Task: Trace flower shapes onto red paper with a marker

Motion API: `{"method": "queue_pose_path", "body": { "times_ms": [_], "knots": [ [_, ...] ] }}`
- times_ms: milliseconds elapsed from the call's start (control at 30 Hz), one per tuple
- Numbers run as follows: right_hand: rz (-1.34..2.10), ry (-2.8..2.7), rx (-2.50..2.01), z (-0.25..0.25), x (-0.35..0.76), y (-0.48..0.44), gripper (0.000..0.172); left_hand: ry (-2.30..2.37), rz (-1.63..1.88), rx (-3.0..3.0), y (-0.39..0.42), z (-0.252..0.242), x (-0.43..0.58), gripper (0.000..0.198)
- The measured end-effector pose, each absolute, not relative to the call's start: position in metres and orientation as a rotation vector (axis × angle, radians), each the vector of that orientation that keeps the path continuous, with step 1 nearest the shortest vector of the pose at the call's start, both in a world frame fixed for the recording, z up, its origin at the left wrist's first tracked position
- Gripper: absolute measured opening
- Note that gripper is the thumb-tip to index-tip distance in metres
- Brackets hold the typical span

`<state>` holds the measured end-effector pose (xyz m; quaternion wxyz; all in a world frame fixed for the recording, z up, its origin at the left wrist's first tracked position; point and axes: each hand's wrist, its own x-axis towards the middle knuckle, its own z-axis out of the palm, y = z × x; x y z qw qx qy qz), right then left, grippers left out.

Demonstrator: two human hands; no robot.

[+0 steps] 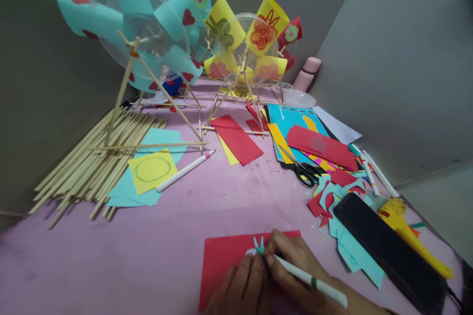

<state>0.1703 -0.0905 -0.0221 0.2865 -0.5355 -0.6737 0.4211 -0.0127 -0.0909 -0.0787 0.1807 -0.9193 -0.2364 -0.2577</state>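
Grey walls (399,49) stand behind the pink surface (177,251). At the middle of its near edge lies a flat red sheet (221,261). The left hand (242,288) rests its fingers close together on it; whether they grip, I cannot tell. The right hand (290,263) pinches with its fingers a slim white marker (300,273). Wide room parts them from wooden sticks (79,177) at the left edge; a glossy phone (388,251) lies nearer, rightward.

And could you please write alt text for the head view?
A right hand holds a white marker over red paper while the left hand rests on it, at a purple table. Behind stand a blue pinwheel and a yellow pinwheel; wooden sticks lie left, and scissors, paper scraps and a phone lie right.
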Motion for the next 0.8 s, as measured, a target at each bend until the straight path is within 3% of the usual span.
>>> {"method": "queue_pose_path", "body": {
  "times_ms": [800],
  "knots": [
    [1.282,-1.635,-1.469,-0.008,0.166,-0.087,0.013,-0.647,-0.67,-2.648,-0.09,-0.081,-0.015,0.032]
  ]
}}
